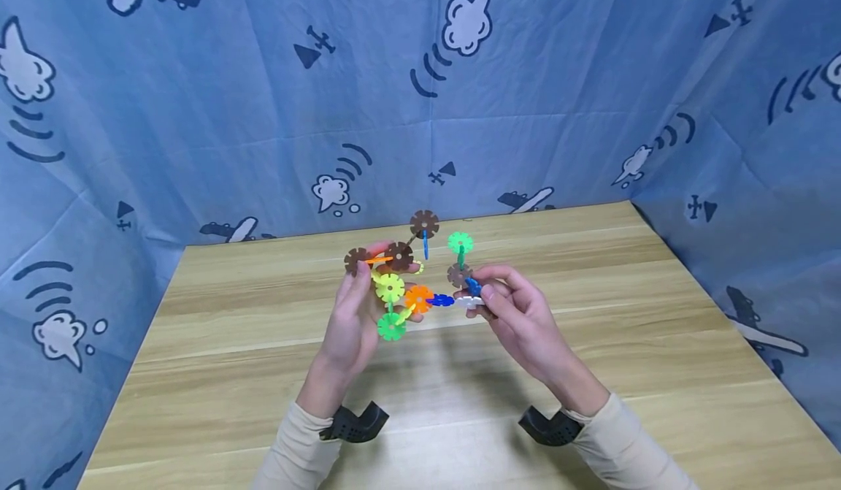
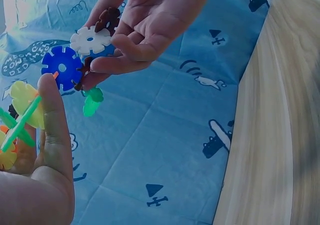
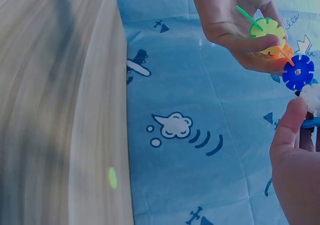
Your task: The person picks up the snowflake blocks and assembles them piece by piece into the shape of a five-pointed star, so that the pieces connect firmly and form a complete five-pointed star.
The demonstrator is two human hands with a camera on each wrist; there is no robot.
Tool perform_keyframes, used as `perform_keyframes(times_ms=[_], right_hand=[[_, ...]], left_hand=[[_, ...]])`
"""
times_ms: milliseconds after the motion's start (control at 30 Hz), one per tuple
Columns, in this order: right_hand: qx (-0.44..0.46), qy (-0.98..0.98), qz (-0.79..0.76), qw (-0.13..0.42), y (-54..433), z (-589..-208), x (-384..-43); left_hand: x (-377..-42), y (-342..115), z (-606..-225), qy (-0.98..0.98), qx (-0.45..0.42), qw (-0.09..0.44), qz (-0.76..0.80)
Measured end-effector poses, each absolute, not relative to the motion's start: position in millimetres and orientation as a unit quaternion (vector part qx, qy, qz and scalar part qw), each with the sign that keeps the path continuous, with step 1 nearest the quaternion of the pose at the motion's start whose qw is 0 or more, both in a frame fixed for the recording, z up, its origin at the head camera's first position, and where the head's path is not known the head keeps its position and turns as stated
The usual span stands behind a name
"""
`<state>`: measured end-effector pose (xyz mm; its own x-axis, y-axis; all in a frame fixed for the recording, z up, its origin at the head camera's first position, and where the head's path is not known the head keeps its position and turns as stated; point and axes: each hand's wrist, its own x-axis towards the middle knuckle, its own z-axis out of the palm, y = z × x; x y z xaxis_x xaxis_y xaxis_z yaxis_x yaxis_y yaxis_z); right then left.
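Note:
Above the table, both hands hold up a chain of notched plastic connector discs. My left hand (image 1: 350, 323) grips its left part, the thumb on a brown disc (image 1: 355, 259) and the other fingers behind. Around those fingers are a yellow disc (image 1: 390, 288), a green disc (image 1: 391, 326) and an orange disc (image 1: 418, 299). A dark blue disc (image 2: 62, 68) juts from the orange one toward the right hand. With thumb and fingers, my right hand (image 1: 523, 320) pinches a white disc (image 2: 91, 40) and a blue disc (image 1: 473, 286); a brown and a bright green disc (image 1: 461, 242) rise above.
The wooden table (image 1: 230, 373) lies beneath both hands. A blue printed curtain (image 1: 394, 59) closes off the back and sides. Each wrist wears a black camera mount, such as the left mount (image 1: 358, 424). A small yellow-green spot (image 3: 112, 178) shows on the table in the right wrist view.

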<state>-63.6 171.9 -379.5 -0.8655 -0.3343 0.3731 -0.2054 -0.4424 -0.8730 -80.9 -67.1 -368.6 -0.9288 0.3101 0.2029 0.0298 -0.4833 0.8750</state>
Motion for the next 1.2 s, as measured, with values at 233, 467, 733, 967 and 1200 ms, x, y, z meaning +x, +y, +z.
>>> perform_keyframes(times_ms=[233, 467, 733, 967, 1200], right_hand=[[-0.21, 0.546, -0.81, 0.054, 171.3, -377.6, -63.4], [-0.172, 0.563, -0.805, 0.073, 171.2, -374.4, -62.5], [-0.178, 0.567, -0.801, 0.07, 172.7, -373.7, -62.1], [-0.2, 0.598, -0.775, 0.048, 182.2, -375.2, -61.6], [-0.232, 0.6, -0.763, 0.067, 191.7, -375.7, -63.3]], left_hand=[[-80.9, -67.3, -370.3, 0.496, 0.184, 0.092, 0.844], [-80.2, -66.7, -371.1, 0.483, 0.19, 0.098, 0.849], [-80.5, -67.5, -371.2, 0.478, 0.192, 0.102, 0.851], [-81.7, -71.0, -369.4, 0.478, 0.177, 0.085, 0.856], [-82.8, -71.5, -367.5, 0.488, 0.156, 0.07, 0.856]])
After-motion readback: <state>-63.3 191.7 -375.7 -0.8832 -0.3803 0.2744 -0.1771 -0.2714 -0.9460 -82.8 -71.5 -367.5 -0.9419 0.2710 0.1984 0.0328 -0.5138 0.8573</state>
